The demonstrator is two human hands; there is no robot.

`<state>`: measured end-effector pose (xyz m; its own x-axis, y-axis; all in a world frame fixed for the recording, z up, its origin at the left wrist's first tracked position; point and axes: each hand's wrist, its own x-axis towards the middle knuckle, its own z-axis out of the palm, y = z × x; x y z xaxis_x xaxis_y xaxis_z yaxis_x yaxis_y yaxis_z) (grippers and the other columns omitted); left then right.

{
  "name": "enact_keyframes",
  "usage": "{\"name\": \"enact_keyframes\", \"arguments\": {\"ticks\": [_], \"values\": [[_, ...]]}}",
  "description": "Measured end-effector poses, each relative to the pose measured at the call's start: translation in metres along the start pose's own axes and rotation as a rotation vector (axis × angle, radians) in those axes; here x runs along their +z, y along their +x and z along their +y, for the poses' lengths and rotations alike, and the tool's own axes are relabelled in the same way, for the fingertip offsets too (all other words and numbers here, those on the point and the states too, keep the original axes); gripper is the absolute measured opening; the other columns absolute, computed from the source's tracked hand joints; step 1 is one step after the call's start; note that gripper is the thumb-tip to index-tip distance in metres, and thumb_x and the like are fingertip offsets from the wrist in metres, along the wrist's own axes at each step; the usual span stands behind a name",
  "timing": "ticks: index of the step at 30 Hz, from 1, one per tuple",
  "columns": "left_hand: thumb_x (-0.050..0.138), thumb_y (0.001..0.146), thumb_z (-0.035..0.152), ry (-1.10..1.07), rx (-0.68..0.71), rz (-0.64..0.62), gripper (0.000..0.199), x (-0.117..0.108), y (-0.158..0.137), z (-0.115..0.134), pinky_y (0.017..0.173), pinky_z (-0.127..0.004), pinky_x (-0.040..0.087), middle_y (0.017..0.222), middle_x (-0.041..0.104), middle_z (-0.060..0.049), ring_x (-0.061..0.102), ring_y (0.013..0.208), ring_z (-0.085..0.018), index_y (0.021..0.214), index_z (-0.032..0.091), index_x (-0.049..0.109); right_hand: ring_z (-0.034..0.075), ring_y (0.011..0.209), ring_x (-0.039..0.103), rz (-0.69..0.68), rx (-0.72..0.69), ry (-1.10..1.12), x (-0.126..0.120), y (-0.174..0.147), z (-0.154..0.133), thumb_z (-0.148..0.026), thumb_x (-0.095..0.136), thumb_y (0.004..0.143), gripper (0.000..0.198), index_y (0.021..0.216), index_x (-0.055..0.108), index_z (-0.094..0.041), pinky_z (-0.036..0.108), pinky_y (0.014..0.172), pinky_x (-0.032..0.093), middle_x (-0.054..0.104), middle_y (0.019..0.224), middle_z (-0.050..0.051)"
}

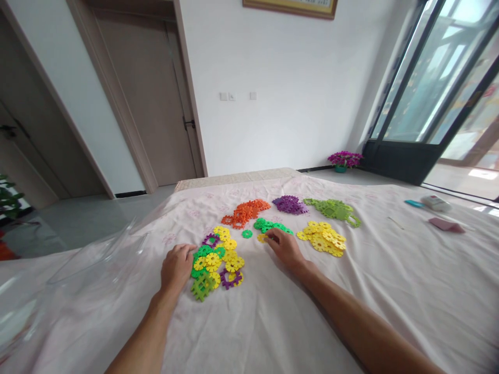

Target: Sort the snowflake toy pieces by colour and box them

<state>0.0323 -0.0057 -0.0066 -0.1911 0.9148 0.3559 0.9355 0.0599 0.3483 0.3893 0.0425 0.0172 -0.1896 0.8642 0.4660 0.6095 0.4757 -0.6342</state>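
My left hand (177, 265) rests on the cloth at the left edge of a mixed pile, its fingers stretched toward green notched discs (198, 262). That pile also has yellow notched discs (230, 254), purple square pieces (231, 279) and a light green square piece (202, 286). Between the fingertips of my right hand (286, 249) is a yellow disc (261, 238), partly covered by them. Just beyond it lie a single green disc (247, 234) and a green disc heap (268, 225). A yellow disc heap (323, 238) sits to the right of this hand.
Orange pieces (245, 212), purple pieces (290, 204) and light green pieces (335, 209) lie in separate heaps farther back. A clear plastic container (97, 254) stands at left. A white object (435, 203), a blue item (414, 203) and a pink item (446, 225) lie far right.
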Motion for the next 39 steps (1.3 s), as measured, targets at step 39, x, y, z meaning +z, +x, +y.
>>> {"name": "enact_keyframes", "arguments": {"ticks": [39], "values": [[0.045, 0.089, 0.020, 0.012, 0.000, 0.002, 0.034, 0.001, 0.001, 0.000, 0.098, -0.031, 0.045, 0.117, 0.068, -0.004, 0.061, 0.108, -0.021, 0.107, 0.027, 0.073, 0.017, 0.090, 0.057, -0.472, -0.570, -0.256, 0.022, -0.017, -0.068, -0.035, 0.047, 0.102, 0.026, 0.107, 0.070, -0.025, 0.028, 0.077, 0.042, 0.067, 0.099, 0.005]]}}
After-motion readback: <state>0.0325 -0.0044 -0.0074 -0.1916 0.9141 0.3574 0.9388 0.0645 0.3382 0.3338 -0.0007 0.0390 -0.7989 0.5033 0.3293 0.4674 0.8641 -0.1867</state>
